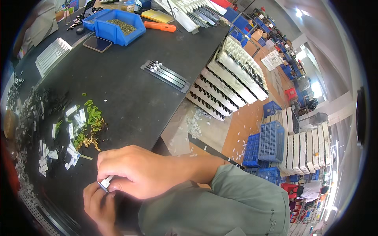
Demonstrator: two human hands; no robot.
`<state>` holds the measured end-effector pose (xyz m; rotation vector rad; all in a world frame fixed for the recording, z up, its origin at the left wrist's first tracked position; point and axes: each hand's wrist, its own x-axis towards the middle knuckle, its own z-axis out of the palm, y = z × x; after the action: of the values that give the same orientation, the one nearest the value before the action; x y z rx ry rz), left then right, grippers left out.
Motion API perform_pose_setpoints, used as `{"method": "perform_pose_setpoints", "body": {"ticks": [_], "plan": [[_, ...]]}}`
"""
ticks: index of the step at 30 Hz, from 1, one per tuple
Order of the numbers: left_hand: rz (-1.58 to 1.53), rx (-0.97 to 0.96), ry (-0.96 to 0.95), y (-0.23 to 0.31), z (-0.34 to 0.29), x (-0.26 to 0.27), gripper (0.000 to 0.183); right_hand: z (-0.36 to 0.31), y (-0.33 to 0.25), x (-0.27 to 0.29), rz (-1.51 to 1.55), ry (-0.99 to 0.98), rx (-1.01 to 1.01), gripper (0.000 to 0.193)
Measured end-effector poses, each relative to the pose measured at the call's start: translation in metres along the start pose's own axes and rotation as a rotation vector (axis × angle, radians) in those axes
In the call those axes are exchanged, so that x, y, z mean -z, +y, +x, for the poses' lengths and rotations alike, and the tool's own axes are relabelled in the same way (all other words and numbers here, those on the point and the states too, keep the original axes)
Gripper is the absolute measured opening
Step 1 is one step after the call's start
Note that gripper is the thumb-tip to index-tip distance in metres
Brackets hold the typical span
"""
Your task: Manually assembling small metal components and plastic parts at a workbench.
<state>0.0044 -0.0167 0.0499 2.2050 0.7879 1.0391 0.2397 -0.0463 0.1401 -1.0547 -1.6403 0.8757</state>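
Note:
Low in the view, my right hand (128,167) bends over my left hand (98,206), and both are closed at the fingertips around a small white-and-dark part (105,183). The right fingers hide some of it, so its exact kind does not show. Just beyond them on the black table (130,114) lie a loose heap of small brass-coloured pieces (92,142), a heap of green oblong rings (93,114) and scattered white strips (72,131). Farther off, several dark metal rails (167,76) with white tips lie side by side.
At the far side stand a blue bin (118,29) of small brass-coloured parts, a phone (97,44) and an orange-handled tool (160,26). White trays (232,78) are stacked beside the table's right edge. Blue crates (271,141) stand on the floor. Black parts (29,106) crowd the left.

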Motion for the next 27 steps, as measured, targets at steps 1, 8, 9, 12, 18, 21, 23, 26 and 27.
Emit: {"method": "perform_pose_setpoints", "body": {"ticks": [1,8,9,12,18,21,23,26,27], "plan": [[0.016,-0.001,-0.005,-0.001,0.000,0.002,0.033,0.001,0.001,0.001,-0.006,-0.009,0.013,0.020],[0.140,-0.066,-0.006,-0.010,-0.012,0.012,0.032,0.011,0.004,-0.006,0.098,-0.089,0.061,0.022],[0.173,-0.037,-0.072,-0.011,-0.011,0.011,0.030,0.011,0.006,-0.002,0.050,-0.096,0.067,0.025],[0.201,-0.047,-0.153,-0.015,-0.001,0.011,0.024,0.005,0.015,0.004,-0.010,0.011,0.060,0.025],[0.218,0.062,-0.222,-0.001,0.016,0.020,0.018,-0.028,0.053,-0.002,0.436,0.237,-0.420,0.022],[0.238,0.117,-0.300,-0.007,0.023,0.027,0.016,-0.040,0.093,-0.007,0.524,0.244,-0.452,0.022],[0.255,0.167,-0.322,-0.014,0.030,0.034,0.012,-0.046,0.105,-0.010,0.456,0.301,-0.559,0.024],[0.353,0.551,0.060,-0.027,0.054,0.037,0.016,-0.050,0.107,-0.004,0.474,0.261,-0.581,0.029],[0.453,0.662,0.099,-0.040,0.063,0.036,0.022,-0.053,0.109,-0.003,0.459,0.251,-0.599,0.032]]}}
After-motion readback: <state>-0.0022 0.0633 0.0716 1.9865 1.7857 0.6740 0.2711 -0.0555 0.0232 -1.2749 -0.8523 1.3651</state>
